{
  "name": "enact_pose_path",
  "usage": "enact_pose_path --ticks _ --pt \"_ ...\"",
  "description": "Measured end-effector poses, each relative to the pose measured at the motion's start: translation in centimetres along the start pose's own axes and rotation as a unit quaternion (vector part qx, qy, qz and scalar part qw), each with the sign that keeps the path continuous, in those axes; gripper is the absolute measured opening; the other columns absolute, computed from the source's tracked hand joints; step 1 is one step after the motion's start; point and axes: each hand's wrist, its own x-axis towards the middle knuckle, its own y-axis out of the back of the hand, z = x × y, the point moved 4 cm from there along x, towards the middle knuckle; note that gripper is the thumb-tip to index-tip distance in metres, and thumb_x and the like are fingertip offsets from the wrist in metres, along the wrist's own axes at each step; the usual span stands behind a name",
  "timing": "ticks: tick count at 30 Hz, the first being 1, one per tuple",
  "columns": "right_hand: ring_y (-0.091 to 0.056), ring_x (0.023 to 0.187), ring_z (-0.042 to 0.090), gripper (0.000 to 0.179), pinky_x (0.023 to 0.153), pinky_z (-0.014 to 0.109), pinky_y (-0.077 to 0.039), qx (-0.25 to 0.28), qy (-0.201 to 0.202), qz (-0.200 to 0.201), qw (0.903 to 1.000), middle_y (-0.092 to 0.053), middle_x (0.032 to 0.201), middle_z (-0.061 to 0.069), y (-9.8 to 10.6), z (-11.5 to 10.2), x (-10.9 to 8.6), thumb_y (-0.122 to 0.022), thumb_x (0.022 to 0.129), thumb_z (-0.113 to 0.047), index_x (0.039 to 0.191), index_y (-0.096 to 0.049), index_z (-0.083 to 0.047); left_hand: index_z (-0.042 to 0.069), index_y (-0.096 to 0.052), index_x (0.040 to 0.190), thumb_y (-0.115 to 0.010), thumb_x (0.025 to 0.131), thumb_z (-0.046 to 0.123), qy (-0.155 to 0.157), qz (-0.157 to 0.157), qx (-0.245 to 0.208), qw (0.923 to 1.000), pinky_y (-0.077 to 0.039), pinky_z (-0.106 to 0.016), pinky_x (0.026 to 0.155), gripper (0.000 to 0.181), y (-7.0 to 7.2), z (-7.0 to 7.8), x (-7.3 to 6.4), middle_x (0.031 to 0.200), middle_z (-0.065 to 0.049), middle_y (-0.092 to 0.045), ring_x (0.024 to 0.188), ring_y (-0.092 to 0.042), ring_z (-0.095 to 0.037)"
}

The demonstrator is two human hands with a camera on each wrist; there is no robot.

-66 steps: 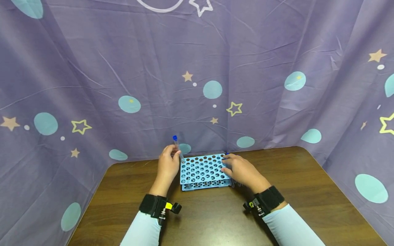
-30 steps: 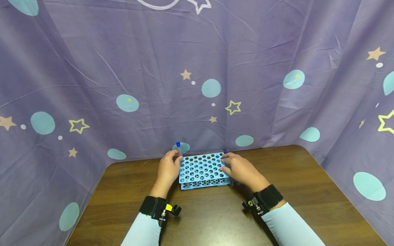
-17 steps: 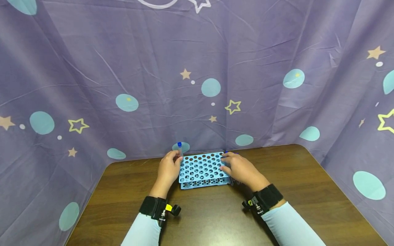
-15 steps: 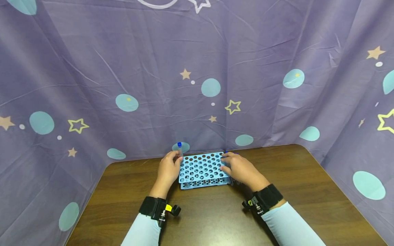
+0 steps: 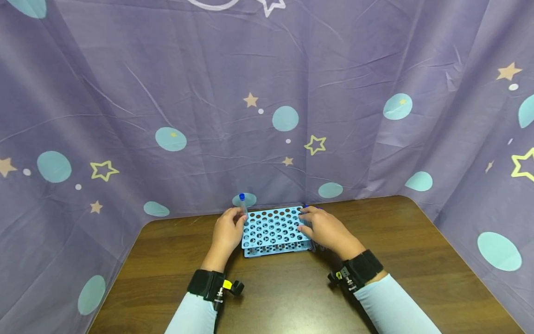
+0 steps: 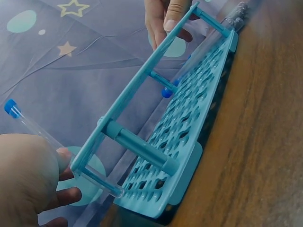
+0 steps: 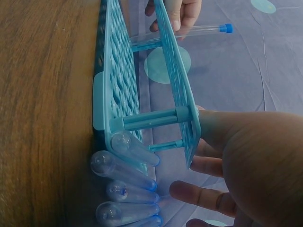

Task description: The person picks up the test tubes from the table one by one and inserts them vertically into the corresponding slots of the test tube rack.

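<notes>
A light-blue test tube rack (image 5: 273,227) stands on the table, its two perforated plates joined by posts. A clear test tube (image 6: 35,127) with a blue cap passes through the top plate at the far left corner; its lower end reaches the bottom plate. My left hand (image 5: 226,234) is beside this tube, thumb tip close against it and other fingers apart in the left wrist view. Across the rack, my right hand (image 5: 329,232) rests its spread fingers on the right edge of the top plate. Its fingers look loosely extended in the right wrist view.
Several loose capped test tubes (image 7: 128,191) lie at the rack's right end, mostly hidden under my right hand in the head view. A purple patterned curtain (image 5: 267,93) hangs directly behind the wooden table (image 5: 283,297).
The blue-capped tube has gone down into the rack's corner hole and stands lower. My left hand has shifted slightly left and loosened around it. The right hand stays on the rack.
</notes>
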Motion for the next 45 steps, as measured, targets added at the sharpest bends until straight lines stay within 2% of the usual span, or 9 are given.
enact_pose_path --ticks 14,18,20,22,25,27,33,39,45 --pt "-0.069 0.143 0.037 0.049 0.123 0.055 -0.055 -0.006 0.005 0.006 1.0 -0.069 0.158 0.012 0.1 -0.1 0.2 -0.077 0.11 -0.039 0.144 -0.078 -0.004 0.003 -0.079 0.129 -0.08 0.107 0.023 0.004 -0.003 -0.024 0.9997 -0.06 -0.056 0.11 0.03 0.3 -0.4 -0.1 0.122 -0.015 -0.079 0.119 -0.075 -0.036" --pt "-0.069 0.143 0.038 0.048 0.123 0.055 -0.056 -0.004 0.003 0.005 1.0 -0.069 0.158 0.012 0.1 -0.2 0.2 -0.077 0.11 -0.039 0.144 -0.078 -0.004 0.004 -0.08 0.129 -0.082 0.106 0.026 0.018 -0.003 -0.025 0.9995 -0.059 -0.056 0.11 0.032 0.4 -0.9 -0.3 0.123 -0.014 -0.079 0.121 -0.073 -0.036" --pt "-0.068 0.144 0.037 0.048 0.123 0.055 -0.055 -0.003 0.002 0.003 1.0 -0.069 0.158 0.012 0.0 -0.2 0.2 -0.077 0.11 -0.039 0.144 -0.078 -0.004 0.004 -0.08 0.131 -0.084 0.105 0.029 0.033 -0.004 -0.033 0.9989 -0.06 -0.052 0.105 0.036 0.4 -1.3 -0.5 0.121 -0.013 -0.078 0.115 -0.072 -0.033" --pt "-0.068 0.144 0.037 0.049 0.123 0.055 -0.055 -0.003 0.0 0.001 1.0 -0.069 0.158 0.011 0.0 -0.1 0.2 -0.077 0.11 -0.039 0.144 -0.077 -0.004 0.004 -0.079 0.133 -0.085 0.104 0.031 0.053 -0.009 -0.044 0.9976 -0.061 -0.046 0.093 0.041 0.3 -1.7 -0.7 0.112 -0.011 -0.077 0.102 -0.072 -0.028" --pt "-0.067 0.147 0.036 0.049 0.125 0.054 -0.054 -0.005 -0.003 -0.003 1.0 -0.068 0.159 0.011 0.0 0.0 0.1 -0.077 0.11 -0.039 0.145 -0.077 -0.004 0.001 -0.076 0.139 -0.085 0.103 0.034 0.075 -0.024 -0.063 0.9949 -0.056 -0.037 0.076 0.049 0.3 -2.1 -1.1 0.095 -0.008 -0.075 0.081 -0.065 -0.02" --pt "-0.066 0.147 0.036 0.049 0.125 0.055 -0.054 -0.004 -0.005 -0.003 1.0 -0.068 0.159 0.011 0.0 0.0 0.0 -0.077 0.11 -0.039 0.145 -0.077 -0.004 0.001 -0.073 0.144 -0.086 0.103 0.036 0.083 -0.037 -0.07 0.9934 -0.053 -0.033 0.071 0.055 0.4 -2.2 -1.4 0.087 -0.006 -0.073 0.073 -0.062 -0.017" --pt "-0.066 0.147 0.037 0.049 0.123 0.055 -0.055 0.004 -0.006 -0.002 1.0 -0.068 0.159 0.011 -0.1 0.0 -0.1 -0.077 0.11 -0.038 0.146 -0.076 -0.004 0.001 -0.07 0.15 -0.084 0.104 0.033 0.089 -0.057 -0.09 0.9902 -0.05 -0.032 0.069 0.058 0.4 -2.3 -2.2 0.08 -0.003 -0.071 0.069 -0.059 -0.016" --pt "-0.068 0.145 0.036 0.048 0.122 0.055 -0.056 0.004 0.0 0.001 1.0 -0.069 0.158 0.011 -0.2 -0.1 -0.2 -0.077 0.11 -0.037 0.145 -0.077 -0.004 0.003 -0.075 0.143 -0.08 0.106 0.024 0.096 -0.032 -0.108 0.9889 -0.046 -0.028 0.067 0.043 0.0 -2.8 -2.8 0.073 0.003 -0.065 0.065 -0.054 -0.011" --pt "-0.068 0.145 0.037 0.048 0.122 0.055 -0.056 0.003 0.002 0.004 1.0 -0.069 0.158 0.012 0.0 0.0 -0.2 -0.077 0.11 -0.037 0.145 -0.077 -0.003 0.004 -0.079 0.138 -0.078 0.108 0.024 0.084 -0.019 -0.156 0.984 -0.039 -0.024 0.054 0.036 -0.5 -2.9 -3.1 0.059 0.009 -0.056 0.053 -0.046 -0.007"
